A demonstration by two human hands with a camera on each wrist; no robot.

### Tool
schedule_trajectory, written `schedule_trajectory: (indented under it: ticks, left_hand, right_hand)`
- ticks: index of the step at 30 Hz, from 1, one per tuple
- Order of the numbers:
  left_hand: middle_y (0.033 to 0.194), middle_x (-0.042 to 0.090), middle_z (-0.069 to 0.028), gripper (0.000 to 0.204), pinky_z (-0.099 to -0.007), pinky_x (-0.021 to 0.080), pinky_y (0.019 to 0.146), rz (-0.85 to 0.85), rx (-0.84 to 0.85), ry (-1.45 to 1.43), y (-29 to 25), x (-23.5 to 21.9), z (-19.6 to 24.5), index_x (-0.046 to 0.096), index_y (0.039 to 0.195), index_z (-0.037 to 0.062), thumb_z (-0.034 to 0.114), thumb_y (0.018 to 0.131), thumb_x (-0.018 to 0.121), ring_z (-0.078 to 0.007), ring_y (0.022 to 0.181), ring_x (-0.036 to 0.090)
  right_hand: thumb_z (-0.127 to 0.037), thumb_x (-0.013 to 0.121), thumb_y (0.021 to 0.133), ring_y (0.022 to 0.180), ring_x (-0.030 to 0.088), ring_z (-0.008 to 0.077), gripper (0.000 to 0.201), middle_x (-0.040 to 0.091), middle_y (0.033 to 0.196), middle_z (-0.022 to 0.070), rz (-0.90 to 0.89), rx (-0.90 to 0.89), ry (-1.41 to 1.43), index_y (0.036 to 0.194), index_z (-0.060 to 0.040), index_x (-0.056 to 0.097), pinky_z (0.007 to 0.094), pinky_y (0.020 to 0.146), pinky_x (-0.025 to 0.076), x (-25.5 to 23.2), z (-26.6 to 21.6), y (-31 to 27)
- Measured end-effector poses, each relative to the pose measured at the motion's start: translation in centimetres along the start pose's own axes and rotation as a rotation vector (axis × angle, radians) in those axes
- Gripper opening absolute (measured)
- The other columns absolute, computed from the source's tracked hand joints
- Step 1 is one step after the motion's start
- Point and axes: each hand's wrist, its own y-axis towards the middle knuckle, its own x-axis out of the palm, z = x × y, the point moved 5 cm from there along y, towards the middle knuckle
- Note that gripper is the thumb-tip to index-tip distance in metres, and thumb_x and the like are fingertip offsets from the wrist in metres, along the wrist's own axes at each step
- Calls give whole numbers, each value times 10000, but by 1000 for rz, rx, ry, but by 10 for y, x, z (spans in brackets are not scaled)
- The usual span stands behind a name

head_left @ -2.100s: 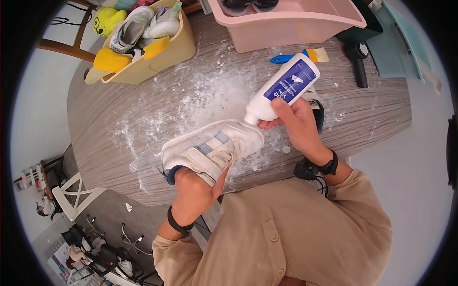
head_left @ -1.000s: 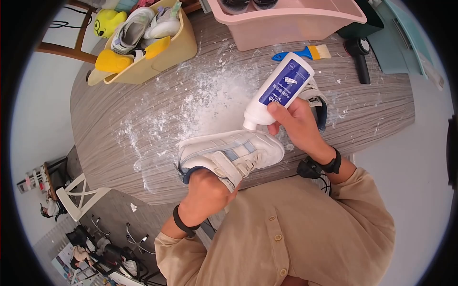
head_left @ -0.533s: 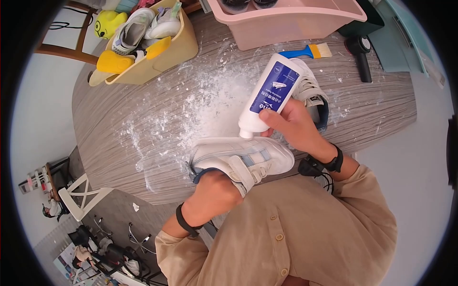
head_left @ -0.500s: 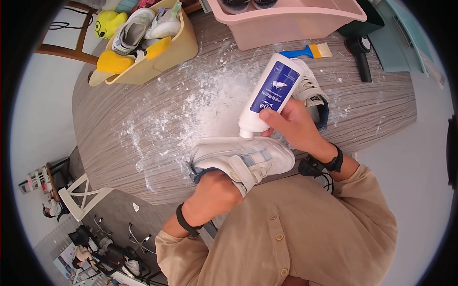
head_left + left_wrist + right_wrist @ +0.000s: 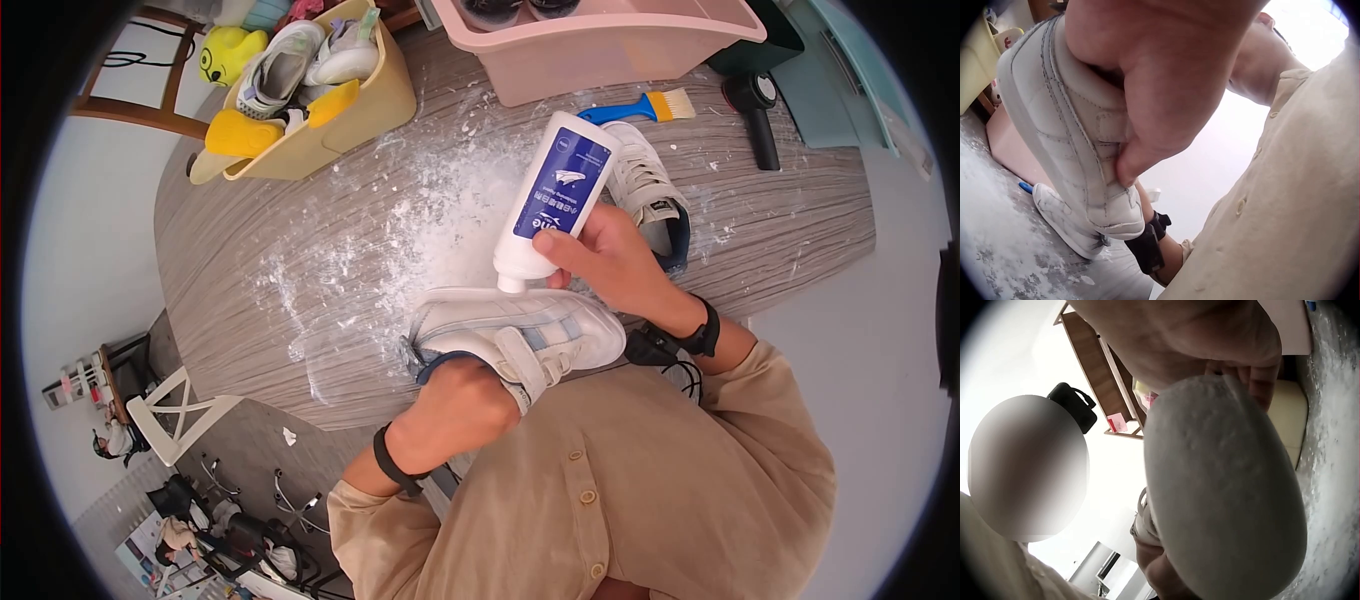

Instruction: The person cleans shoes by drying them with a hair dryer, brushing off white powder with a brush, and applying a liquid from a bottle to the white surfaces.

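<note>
My left hand (image 5: 455, 405) reaches into the opening of a white sneaker (image 5: 500, 318) with blue-grey patches and grips it. In the left wrist view the thumb (image 5: 1132, 169) presses on the sneaker's upper while the other fingers are hidden. The sneaker is turned on its side, sole edge away from my body. My right hand (image 5: 625, 262) holds a white squeeze bottle (image 5: 520, 255) with a blue label reading "Whitening Agent", tipped nozzle-down. Its nozzle is right at the sneaker's sole edge. A matching sneaker (image 5: 645, 180) lies just beyond the right hand.
White powdery residue covers much of the wood-grain table (image 5: 220, 270). A yellow bin (image 5: 370, 120) with shoes stands at back left, a pink tub (image 5: 590, 70) at the back. A blue-handled brush (image 5: 640, 106) and a black handheld tool (image 5: 757, 120) lie at back right.
The left hand has shifted the sneaker to the right and slightly toward the body. The bottle has moved left and stands steeper, its nozzle passing from the toe to mid-sole.
</note>
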Motion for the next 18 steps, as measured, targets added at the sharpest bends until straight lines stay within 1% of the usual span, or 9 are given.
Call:
schedule_trajectory:
  ticks: [3, 6, 8, 9, 11, 12, 14, 16, 18]
  left_hand:
    - [999, 665, -105, 448, -389, 520, 768, -40, 7, -27, 1, 2, 1, 674, 1074, 103, 44, 630, 681, -290, 868, 650]
    - [1044, 658, -106, 479, -398, 514, 809, -96, 27, 14, -2, 7, 2, 672, 1085, 105, 45, 610, 671, -290, 912, 646]
    - [1018, 651, -170, 456, -399, 515, 805, -97, 39, -28, 0, 4, 2, 649, 1061, 7, 33, 607, 622, -315, 908, 645]
    - [1005, 648, -202, 451, -400, 515, 804, -98, 45, -49, 0, 3, 2, 638, 1049, -42, 28, 605, 598, -328, 906, 644]
    - [1106, 631, -135, 509, -442, 463, 900, -76, 20, -35, 3, 5, 1, 656, 1096, 77, 26, 590, 631, -315, 1004, 613]
    - [1156, 623, -101, 549, -463, 436, 949, -65, 6, -28, 4, 6, 0, 665, 1119, 136, 26, 582, 647, -308, 1053, 598]
    - [1170, 615, -99, 556, -483, 411, 971, -77, -33, -69, 6, 0, 3, 666, 1123, 146, 22, 581, 645, -315, 1077, 582]
    - [1183, 608, -99, 561, -497, 396, 984, -79, -31, -69, 6, -2, 4, 665, 1126, 151, 23, 580, 644, -319, 1094, 571]
    - [1192, 603, -99, 564, -504, 390, 988, -67, 13, -25, 7, 0, 1, 664, 1129, 150, 28, 579, 646, -321, 1104, 564]
  right_hand:
    - [-221, 616, 895, 633, 571, 61, 257, 642, 856, 39, -10, -8, -3, 1011, 9, 607, 211, 557, 476, 3, 1, 3]
    - [-222, 615, 896, 630, 577, 65, 264, 645, 865, 44, -27, -3, 8, 1019, 11, 601, 213, 561, 482, 7, 0, 6]
    - [-225, 611, 899, 637, 586, 68, 270, 646, 870, 49, -46, -13, 6, 1026, 13, 595, 215, 567, 487, 9, -2, 9]
    - [-212, 599, 905, 687, 600, 85, 261, 641, 903, 59, -64, -7, 14, 1036, 14, 589, 223, 585, 505, 10, -3, 9]
    - [-187, 577, 918, 785, 626, 119, 246, 632, 970, 80, -101, 4, 28, 1057, 16, 577, 239, 622, 540, 13, -3, 12]
    - [-190, 575, 919, 779, 630, 124, 250, 633, 969, 86, -114, 1, 26, 1057, 18, 575, 243, 626, 543, 13, -4, 13]
    - [-198, 569, 923, 769, 638, 136, 258, 635, 968, 98, -140, -4, 23, 1056, 23, 571, 251, 633, 547, 14, -6, 16]
    - [-204, 566, 924, 752, 643, 139, 264, 640, 953, 104, -159, -6, 34, 1057, 25, 569, 253, 635, 549, 17, -8, 19]
    - [-208, 563, 926, 738, 646, 141, 268, 644, 939, 108, -173, -6, 29, 1056, 27, 567, 255, 637, 550, 19, -11, 22]
